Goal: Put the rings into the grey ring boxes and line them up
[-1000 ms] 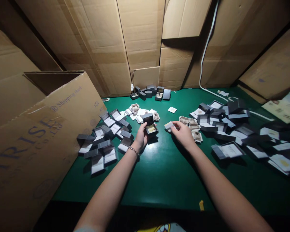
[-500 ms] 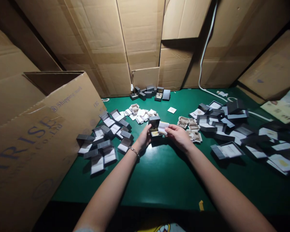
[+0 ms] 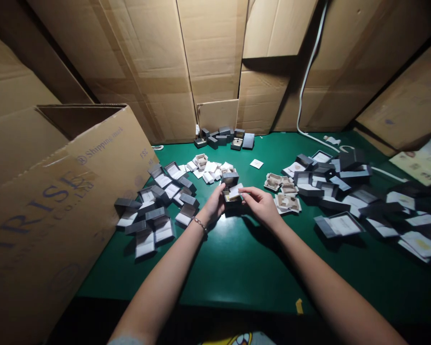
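My left hand [image 3: 214,203] grips the left side of a small dark jewelry box [image 3: 230,179] whose lid stands up. Between the fingertips of my right hand [image 3: 261,203] is a white insert pad [image 3: 234,191], tilted over the box's opening and partly inside it. A bit of yellowish material shows beneath the pad. Just behind the box lies a pile of white insert pieces [image 3: 211,170]. Right of my right hand are several beige card inserts [image 3: 288,202].
Several open dark boxes with white linings [image 3: 164,223] lie at left, beside a large carton [image 3: 72,191]. More open boxes [image 3: 339,223] crowd the right. Small dark boxes [image 3: 221,139] stand at the back, before stacked cartons. A white cable [image 3: 301,96] hangs down onto the green table [image 3: 215,268].
My right hand has moved slightly left and brought the white pad from the box's right side to over its opening. My left hand keeps its hold on the box.
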The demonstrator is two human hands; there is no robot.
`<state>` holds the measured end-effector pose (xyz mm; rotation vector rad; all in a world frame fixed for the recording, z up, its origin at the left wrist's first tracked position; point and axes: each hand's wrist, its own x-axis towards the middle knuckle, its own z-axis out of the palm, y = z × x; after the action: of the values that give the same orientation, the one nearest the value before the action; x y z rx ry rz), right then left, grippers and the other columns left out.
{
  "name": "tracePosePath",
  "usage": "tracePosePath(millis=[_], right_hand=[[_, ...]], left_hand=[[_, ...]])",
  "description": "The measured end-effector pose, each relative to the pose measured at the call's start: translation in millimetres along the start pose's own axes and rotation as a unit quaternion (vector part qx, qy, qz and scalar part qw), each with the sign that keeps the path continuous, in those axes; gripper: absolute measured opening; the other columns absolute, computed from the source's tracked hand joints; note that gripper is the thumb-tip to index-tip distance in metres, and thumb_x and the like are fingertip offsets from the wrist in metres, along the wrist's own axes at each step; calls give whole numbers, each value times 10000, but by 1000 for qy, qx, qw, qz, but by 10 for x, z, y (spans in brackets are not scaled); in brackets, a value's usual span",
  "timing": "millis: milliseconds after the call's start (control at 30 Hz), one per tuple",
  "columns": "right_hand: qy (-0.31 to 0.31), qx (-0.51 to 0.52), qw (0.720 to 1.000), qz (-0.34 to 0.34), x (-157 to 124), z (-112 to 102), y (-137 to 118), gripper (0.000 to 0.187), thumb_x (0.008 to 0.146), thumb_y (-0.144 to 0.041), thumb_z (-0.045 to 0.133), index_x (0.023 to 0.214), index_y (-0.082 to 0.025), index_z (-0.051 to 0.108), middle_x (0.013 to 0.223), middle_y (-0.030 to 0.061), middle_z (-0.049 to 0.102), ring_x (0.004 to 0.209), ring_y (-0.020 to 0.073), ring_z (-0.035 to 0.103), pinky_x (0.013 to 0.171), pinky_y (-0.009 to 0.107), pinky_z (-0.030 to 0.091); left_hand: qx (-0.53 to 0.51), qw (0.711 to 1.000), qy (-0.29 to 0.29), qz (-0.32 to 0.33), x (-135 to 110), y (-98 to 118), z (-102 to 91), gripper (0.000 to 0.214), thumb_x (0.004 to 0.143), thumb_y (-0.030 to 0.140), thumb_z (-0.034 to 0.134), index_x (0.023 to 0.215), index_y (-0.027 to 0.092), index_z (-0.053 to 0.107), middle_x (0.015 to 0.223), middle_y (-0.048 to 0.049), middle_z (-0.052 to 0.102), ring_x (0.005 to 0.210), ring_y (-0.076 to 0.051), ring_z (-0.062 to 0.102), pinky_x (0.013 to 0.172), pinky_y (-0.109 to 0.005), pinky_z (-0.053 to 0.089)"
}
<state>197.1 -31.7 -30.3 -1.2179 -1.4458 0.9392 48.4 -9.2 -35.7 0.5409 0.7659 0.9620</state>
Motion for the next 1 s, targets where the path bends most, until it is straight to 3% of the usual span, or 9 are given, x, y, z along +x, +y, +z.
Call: tracePosePath(millis=[167, 367, 600, 767, 867, 1000], right_hand=[[0, 8, 1000, 13, 24, -2, -6, 262, 726, -409, 630, 778, -173, 732, 833, 73, 715, 764, 197, 633, 729, 341, 503], [27, 110, 990, 89, 67, -28, 41, 270, 585, -348, 734, 786, -176, 683, 769, 38, 704, 682, 163, 618, 666, 316, 500], [63, 57, 995, 49, 22, 41, 40, 188, 622, -353, 688, 682, -185, 627, 665, 15, 650, 630, 155, 580, 625, 296, 472], [57, 6, 998, 30, -37, 74, 26, 124, 673, -299, 613, 684, -180, 647, 671, 9, 647, 628, 147, 563, 630, 280, 442], [56, -23, 998, 19, -40, 70, 20, 128, 679, -293, 583, 687, -183, 649, 669, 9, 650, 615, 148, 552, 622, 280, 435], [68, -60, 996, 0, -29, 62, 21, 133, 669, -276, 548, 699, -192, 647, 696, 16, 667, 636, 161, 566, 649, 293, 451]], left_hand=[[-5, 1000, 3, 8, 17, -5, 7, 411, 898, 350, 436, 1130, 75, 635, 886, -134, 728, 884, -245, 686, 847, -378, 532], [7, 1000, -23, -1, 9, 1, 2, 440, 887, 379, 460, 1182, 93, 617, 897, -128, 729, 884, -252, 686, 832, -382, 531], [22, 998, -54, 0, 39, -43, -64, 463, 826, 464, 538, 1150, 147, 634, 914, -113, 723, 918, -267, 675, 828, -375, 520], [38, 995, -92, 6, 43, -76, -98, 458, 786, 486, 558, 1085, 151, 647, 901, -114, 709, 909, -265, 664, 801, -360, 513], [65, 993, -92, 28, 41, -79, -100, 385, 753, 404, 589, 1030, 143, 648, 818, -90, 684, 803, -222, 652, 722, -317, 502], [162, 984, -41, 65, 59, -100, -100, 307, 626, 120, 623, 929, 168, 636, 640, 19, 580, 535, -84, 494, 533, -199, 391]])
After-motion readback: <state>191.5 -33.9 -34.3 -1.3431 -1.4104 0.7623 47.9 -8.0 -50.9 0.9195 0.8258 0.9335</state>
